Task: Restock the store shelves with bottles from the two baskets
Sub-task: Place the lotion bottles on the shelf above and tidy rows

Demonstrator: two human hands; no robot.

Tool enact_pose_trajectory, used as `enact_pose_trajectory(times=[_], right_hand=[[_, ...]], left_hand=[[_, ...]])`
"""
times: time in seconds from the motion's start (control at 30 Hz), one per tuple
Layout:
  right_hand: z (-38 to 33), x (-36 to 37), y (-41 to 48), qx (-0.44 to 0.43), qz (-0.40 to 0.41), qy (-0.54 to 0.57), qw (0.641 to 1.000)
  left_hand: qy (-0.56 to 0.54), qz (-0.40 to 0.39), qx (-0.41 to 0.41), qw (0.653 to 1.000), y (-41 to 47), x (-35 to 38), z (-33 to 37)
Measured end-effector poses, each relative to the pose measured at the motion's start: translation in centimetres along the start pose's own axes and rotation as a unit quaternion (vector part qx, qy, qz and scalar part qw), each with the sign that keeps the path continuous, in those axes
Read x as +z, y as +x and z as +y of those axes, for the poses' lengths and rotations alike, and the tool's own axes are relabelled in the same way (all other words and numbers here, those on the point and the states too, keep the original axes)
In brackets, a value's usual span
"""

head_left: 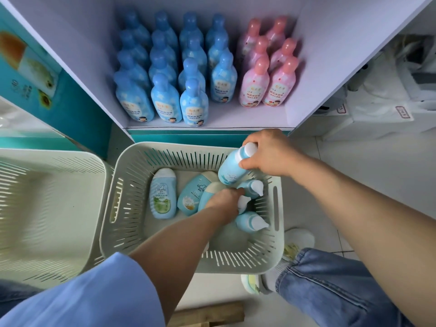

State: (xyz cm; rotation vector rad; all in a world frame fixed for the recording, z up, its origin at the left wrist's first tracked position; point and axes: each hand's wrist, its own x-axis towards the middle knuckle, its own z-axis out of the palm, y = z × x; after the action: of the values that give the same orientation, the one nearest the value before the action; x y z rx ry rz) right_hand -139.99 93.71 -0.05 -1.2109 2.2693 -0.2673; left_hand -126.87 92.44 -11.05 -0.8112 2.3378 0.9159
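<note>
**Picking from the basket, one bottle in hand, a second one being reached**

The step in hand is, in my judgement, the taking out: bottles are collected from the right basket (165, 147) before they go to the shelf (236, 118), which lies at 12 o'clock from it; the right hand (271, 154) is curled round the upper part of a light blue bottle (232, 168), fingers and thumb closed just under its white cap, and holds it above the 1 o'clock corner of the basket; this bottle is tilted, its long axis runs from 7 o'clock to 1 o'clock in the view, and the cap points to 1 o'clock, toward the shelf; the left hand (226, 200) is low inside the basket, fingers bent down over a small white-capped bottle (243, 202), but the grip is hidden and I cannot tell if it has hold of it; two more small bottles (252, 187) lie just beside, caps toward 3 o'clock, and a green-label bottle (162, 197) lies flat at 9 o'clock of the hand; the left basket (59, 154) shows no bottles inside; on the shelf, blue bottles (165, 97) stand at 11 o'clock and pink bottles (256, 86) at 1 o'clock; the next move calls for turning the held bottle upright, cap up, and finding a free place on the shelf
</note>
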Motion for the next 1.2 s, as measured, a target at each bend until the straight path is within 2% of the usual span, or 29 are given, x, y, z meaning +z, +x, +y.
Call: enact_pose_trajectory(times=[0.3,0.67,0.87,1.03,1.2], right_hand=[[-2.5,-4.1,-2.4,0.041,0.081,0.08,0.993],[-9.4,-10.3,-9.9,0.003,0.175,0.105,0.979],[-12.3,-14.0,-13.5,0.002,0.25,0.206,0.946],[-14.1,-17.7,-15.4,-0.01,0.268,0.28,0.922],[-15.7,-21.3,-16.5,-0.04,0.284,0.294,0.912]], left_hand=[[-0.075,0.052,0.008,0.996,-4.5,-5.6,0.2],[-0.102,0.108,0.054,0.987,-15.9,-14.4,1.8],[-0.076,0.155,0.075,0.982,-21.8,-17.6,2.1],[-0.097,0.179,0.083,0.975,-24.7,-19.5,2.3],[-0.125,0.211,0.087,0.966,-26.4,-21.8,3.1]])
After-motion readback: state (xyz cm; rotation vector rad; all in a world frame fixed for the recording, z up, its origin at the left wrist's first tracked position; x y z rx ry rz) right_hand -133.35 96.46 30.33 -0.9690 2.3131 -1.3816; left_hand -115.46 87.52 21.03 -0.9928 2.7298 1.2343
